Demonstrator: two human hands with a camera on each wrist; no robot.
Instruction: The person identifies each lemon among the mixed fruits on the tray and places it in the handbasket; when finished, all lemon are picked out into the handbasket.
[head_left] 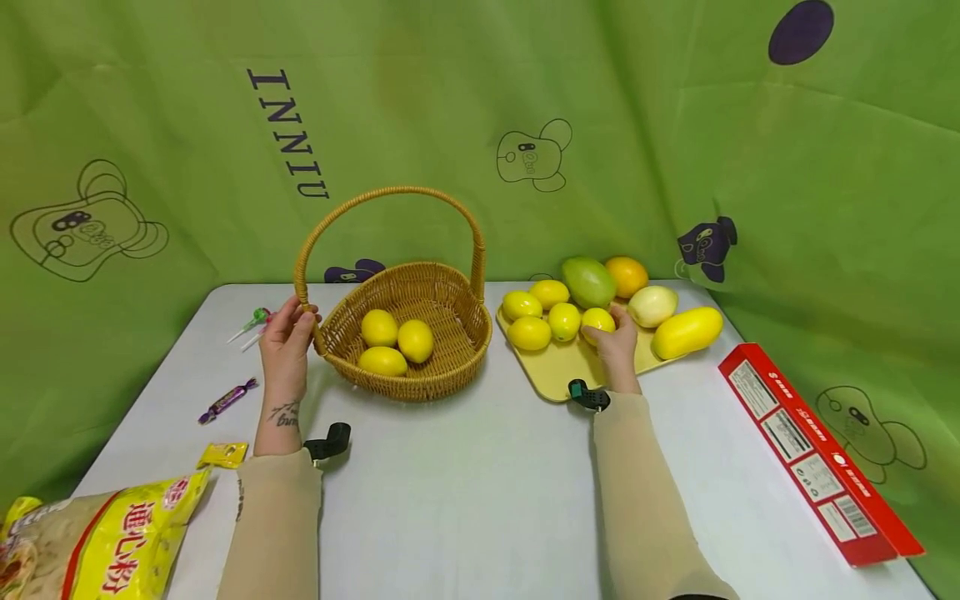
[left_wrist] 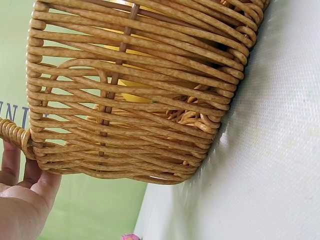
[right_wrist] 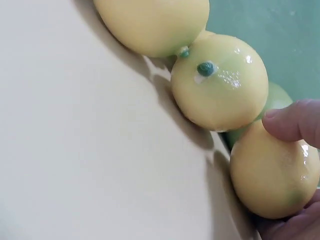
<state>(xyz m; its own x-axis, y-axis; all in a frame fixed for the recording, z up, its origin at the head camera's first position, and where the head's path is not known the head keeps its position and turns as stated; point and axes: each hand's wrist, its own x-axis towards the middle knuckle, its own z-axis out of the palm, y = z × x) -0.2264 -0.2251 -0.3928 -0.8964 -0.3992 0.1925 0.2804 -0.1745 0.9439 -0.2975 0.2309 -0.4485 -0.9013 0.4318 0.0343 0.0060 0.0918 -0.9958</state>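
My left hand (head_left: 283, 358) grips the wicker basket (head_left: 411, 387) at its left side, where the tall handle (head_left: 390, 191) meets the rim. Three yellow lemons (head_left: 383, 362) lie inside the basket. In the left wrist view the fingers (left_wrist: 42, 192) are at the handle's base, beside the woven wall. My right hand (head_left: 621, 350) pinches a lemon (right_wrist: 275, 172) between thumb and fingers, over the yellow tray (head_left: 558, 379). Several other lemons (head_left: 529, 333) sit to its left on that tray.
Also on the tray are a green mango (head_left: 588, 282), an orange (head_left: 627, 276), a pale yellow fruit (head_left: 653, 306) and a long yellow fruit (head_left: 687, 332). A red box (head_left: 821, 454) lies at right. Lollipops (head_left: 258, 317), wrapped candies (head_left: 227, 401) and a yellow food bag (head_left: 127, 533) lie at left.
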